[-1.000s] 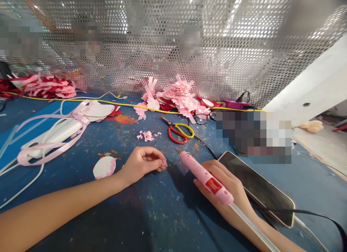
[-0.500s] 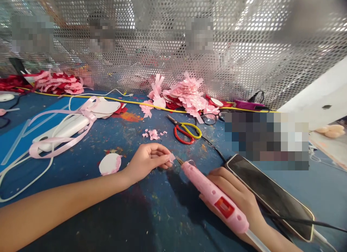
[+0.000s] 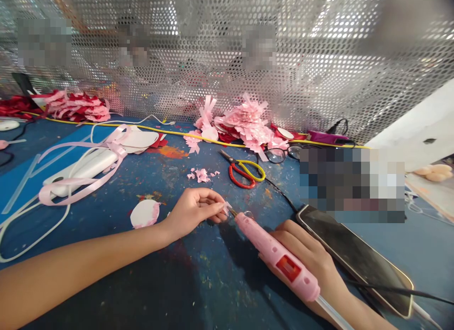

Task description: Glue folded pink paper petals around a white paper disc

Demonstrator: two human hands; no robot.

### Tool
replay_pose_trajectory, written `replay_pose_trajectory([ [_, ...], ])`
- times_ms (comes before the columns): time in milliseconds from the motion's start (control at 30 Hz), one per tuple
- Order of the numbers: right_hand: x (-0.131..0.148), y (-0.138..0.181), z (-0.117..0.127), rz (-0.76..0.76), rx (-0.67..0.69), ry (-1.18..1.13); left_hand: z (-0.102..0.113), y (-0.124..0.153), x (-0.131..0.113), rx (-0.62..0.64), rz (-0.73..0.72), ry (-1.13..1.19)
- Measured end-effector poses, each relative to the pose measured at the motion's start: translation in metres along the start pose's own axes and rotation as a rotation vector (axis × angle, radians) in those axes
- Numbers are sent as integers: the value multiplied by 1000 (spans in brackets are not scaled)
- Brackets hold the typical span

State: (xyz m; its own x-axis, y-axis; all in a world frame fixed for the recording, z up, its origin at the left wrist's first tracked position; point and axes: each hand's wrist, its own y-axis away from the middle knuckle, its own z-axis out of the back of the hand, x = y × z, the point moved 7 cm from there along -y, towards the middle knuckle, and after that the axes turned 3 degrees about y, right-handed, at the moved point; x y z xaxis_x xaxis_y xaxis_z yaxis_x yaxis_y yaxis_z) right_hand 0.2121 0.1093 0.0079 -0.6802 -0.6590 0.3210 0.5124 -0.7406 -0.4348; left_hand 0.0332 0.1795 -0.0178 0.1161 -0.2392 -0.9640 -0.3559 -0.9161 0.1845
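My left hand (image 3: 198, 207) pinches a small pink ribbon piece (image 3: 227, 207) between thumb and fingers. My right hand (image 3: 308, 249) is wrapped round a pink hot glue gun (image 3: 275, 249), with a clear glue stick (image 3: 333, 311) sticking out of its back end. The gun's metal nozzle (image 3: 231, 211) points left and meets the ribbon piece at my left fingertips. Left of my left wrist lies a white disc (image 3: 144, 214) with pink along its edge. A little heap of pink scraps (image 3: 200, 175) lies beyond my left hand.
Scissors (image 3: 244, 173) with red and yellow handles lie ahead. A phone (image 3: 354, 259) is beside my right hand. Pink ribbon pieces (image 3: 243, 122) are piled by the perforated metal screen (image 3: 213, 46). A ribbon loop (image 3: 80, 183) and white cable lie left; glasses (image 3: 276, 155) sit behind.
The glue gun has shifted slightly left, bringing its nozzle onto the ribbon piece. My left hand has barely moved and keeps its pinch.
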Motion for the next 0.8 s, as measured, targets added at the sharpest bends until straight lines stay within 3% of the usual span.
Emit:
replay_pose_trajectory([
  [433,5,-4,4,17,-29,51,0,0,-2,-3,-16,-37],
  [633,-1,-11,13,-141,-36,310,-2,5,-10,2,-79,-54],
  [800,11,-12,24,-127,-161,9,-18,18,-7,75,-25,3],
])
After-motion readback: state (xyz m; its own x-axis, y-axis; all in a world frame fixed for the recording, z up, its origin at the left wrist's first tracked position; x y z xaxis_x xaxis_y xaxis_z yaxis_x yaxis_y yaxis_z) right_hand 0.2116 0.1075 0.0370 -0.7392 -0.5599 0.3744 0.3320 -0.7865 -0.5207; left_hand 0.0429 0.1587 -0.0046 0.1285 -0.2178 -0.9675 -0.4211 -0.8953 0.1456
